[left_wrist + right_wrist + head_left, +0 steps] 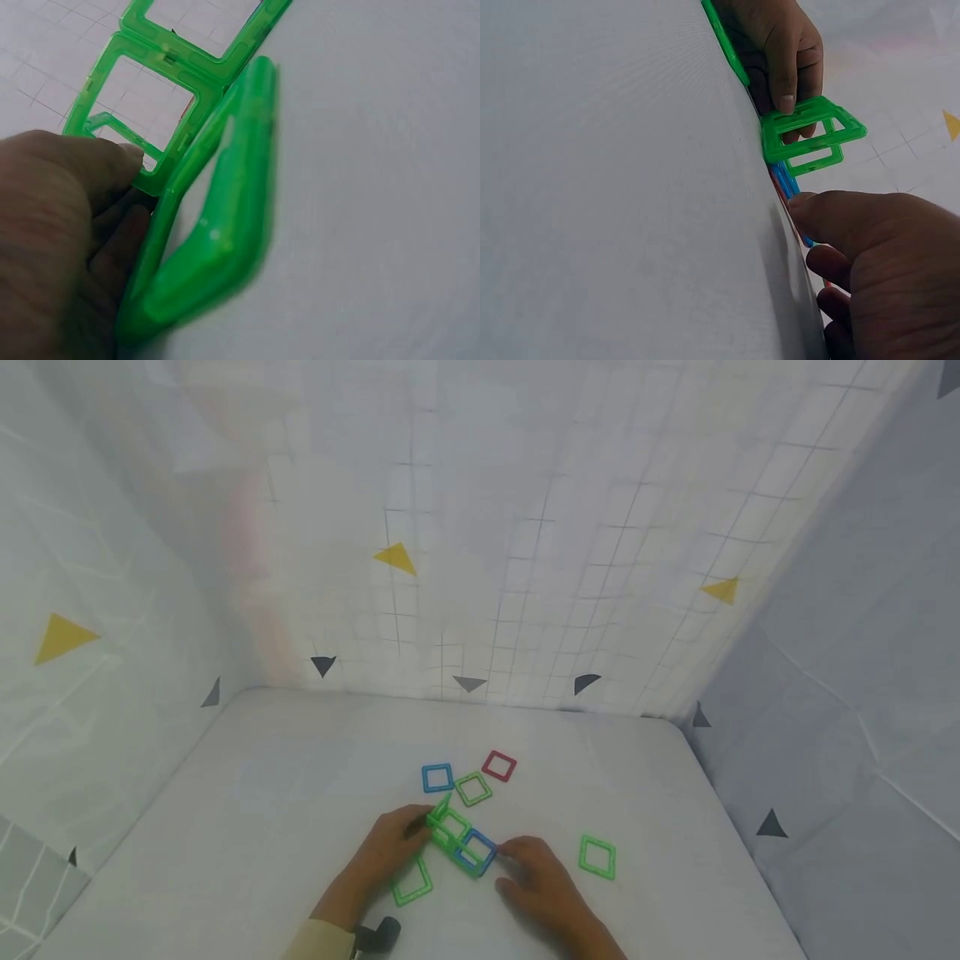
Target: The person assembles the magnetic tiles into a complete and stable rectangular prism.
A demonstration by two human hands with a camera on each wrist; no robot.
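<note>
My left hand [393, 843] pinches an upright green magnetic tile [184, 135], thumb on one face in the left wrist view. That tile belongs to a small joined build of green open-frame squares. A blue magnetic tile [487, 860] lies against the build's right end. At its right corner, my right hand [536, 889] touches it with one fingertip, other fingers loosely bent. In the right wrist view, the blue tile is seen nearly edge-on, partly behind my right hand [900, 262]. Another green tile [412, 893] lies beside my left hand, partly covered by it.
Beyond the build lie a blue square [425, 778], a green square [486, 793] and a red square [512, 770]. A further green square [613, 860] lies to the right. White sheets [480, 527] with triangle marks surround the white table [300, 760].
</note>
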